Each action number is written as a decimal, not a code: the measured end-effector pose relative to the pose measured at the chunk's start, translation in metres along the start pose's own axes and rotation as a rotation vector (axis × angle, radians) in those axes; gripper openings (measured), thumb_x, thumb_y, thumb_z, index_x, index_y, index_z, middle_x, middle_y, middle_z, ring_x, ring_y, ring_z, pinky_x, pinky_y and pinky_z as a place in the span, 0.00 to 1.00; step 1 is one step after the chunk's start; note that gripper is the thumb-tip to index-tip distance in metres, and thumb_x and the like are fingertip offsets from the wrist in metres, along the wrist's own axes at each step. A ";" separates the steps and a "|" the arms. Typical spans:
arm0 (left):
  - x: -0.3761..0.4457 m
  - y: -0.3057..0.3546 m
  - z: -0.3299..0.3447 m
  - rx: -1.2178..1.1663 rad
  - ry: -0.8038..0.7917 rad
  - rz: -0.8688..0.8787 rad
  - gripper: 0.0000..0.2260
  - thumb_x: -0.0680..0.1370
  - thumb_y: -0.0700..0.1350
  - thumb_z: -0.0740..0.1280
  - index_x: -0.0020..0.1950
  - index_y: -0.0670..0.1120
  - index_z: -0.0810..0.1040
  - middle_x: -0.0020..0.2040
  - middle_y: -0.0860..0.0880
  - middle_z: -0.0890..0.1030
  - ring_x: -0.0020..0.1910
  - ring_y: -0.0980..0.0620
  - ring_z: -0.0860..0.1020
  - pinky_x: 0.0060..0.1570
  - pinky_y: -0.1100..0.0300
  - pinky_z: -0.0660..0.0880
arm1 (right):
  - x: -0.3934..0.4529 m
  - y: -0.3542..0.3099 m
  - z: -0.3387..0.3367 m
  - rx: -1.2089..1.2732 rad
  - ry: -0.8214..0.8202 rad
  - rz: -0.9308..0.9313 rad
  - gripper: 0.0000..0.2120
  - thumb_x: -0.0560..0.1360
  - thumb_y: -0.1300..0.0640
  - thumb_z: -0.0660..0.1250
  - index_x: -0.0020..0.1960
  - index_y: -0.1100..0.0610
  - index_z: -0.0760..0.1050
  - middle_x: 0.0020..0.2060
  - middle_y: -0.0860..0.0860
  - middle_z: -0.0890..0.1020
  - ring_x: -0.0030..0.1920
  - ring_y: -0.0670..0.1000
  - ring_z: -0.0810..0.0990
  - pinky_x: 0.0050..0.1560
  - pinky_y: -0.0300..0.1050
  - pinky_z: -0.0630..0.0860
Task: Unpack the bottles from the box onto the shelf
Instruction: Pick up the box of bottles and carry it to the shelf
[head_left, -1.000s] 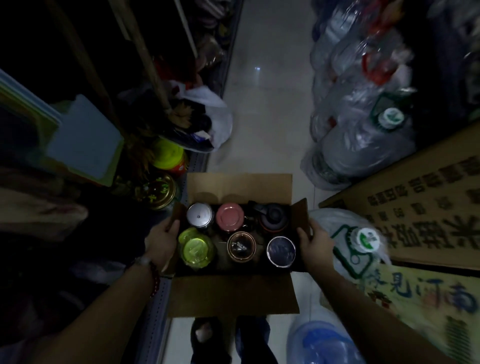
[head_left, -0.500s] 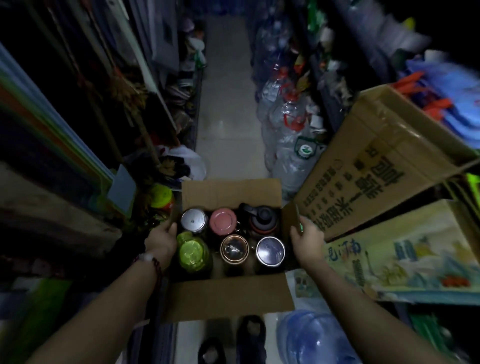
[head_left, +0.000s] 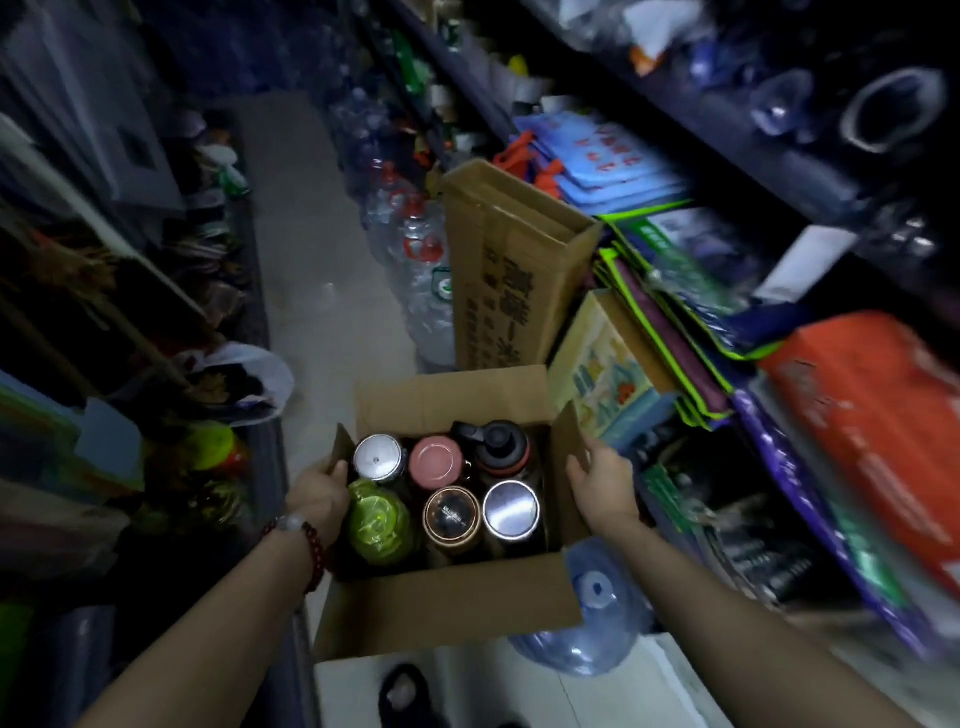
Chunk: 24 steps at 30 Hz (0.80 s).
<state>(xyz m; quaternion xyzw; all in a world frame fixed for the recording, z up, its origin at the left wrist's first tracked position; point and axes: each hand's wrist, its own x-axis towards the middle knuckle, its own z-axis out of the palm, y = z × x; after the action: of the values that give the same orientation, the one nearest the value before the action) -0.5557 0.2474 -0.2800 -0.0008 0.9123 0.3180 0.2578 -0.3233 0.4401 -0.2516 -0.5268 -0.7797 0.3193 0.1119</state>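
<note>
An open cardboard box (head_left: 447, 608) hangs in the aisle in front of me, carried between both hands. Inside stand several bottles seen from above: a silver lid (head_left: 378, 457), a pink lid (head_left: 435, 461), a black spouted lid (head_left: 500, 446), a green bottle (head_left: 378, 522), a brown-rimmed lid (head_left: 451, 517) and a steel lid (head_left: 511, 509). My left hand (head_left: 318, 496) grips the box's left flap. My right hand (head_left: 602, 483) holds the right flap and side. A stocked shelf (head_left: 779, 171) runs along the right.
A tall cardboard carton (head_left: 498, 291) stands just beyond the box on the right, with stacked bags (head_left: 675, 322) and an orange package (head_left: 872, 415) beside it. Large clear water jugs (head_left: 421, 260) line the aisle; one blue jug (head_left: 592, 613) lies under the box. Dark shelves fill the left.
The view has swung up and to the right, bringing the right shelf into view. The box stays gripped by both hands and has shifted right in the frame.
</note>
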 end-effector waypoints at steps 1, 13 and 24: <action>-0.011 0.003 0.011 0.018 -0.014 0.022 0.16 0.80 0.47 0.62 0.64 0.42 0.77 0.64 0.37 0.77 0.63 0.35 0.74 0.62 0.51 0.70 | -0.006 0.012 -0.011 -0.002 0.012 0.011 0.17 0.75 0.62 0.64 0.64 0.62 0.75 0.54 0.64 0.82 0.56 0.64 0.80 0.53 0.51 0.74; -0.102 0.019 0.110 0.160 -0.372 0.261 0.16 0.80 0.46 0.61 0.60 0.36 0.78 0.60 0.34 0.79 0.60 0.35 0.76 0.62 0.48 0.71 | -0.110 0.131 -0.096 0.021 0.203 0.301 0.18 0.74 0.65 0.63 0.64 0.59 0.75 0.53 0.63 0.82 0.55 0.64 0.79 0.53 0.50 0.74; -0.161 0.012 0.172 0.464 -0.604 0.536 0.17 0.81 0.46 0.57 0.64 0.38 0.75 0.64 0.37 0.76 0.64 0.36 0.73 0.63 0.47 0.71 | -0.249 0.182 -0.082 0.169 0.432 0.737 0.17 0.76 0.64 0.61 0.64 0.60 0.74 0.55 0.61 0.82 0.56 0.62 0.79 0.52 0.49 0.74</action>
<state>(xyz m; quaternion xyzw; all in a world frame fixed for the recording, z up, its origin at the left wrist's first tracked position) -0.3376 0.3303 -0.3120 0.3853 0.8116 0.1467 0.4139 -0.0399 0.2934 -0.2600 -0.8138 -0.4693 0.2828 0.1937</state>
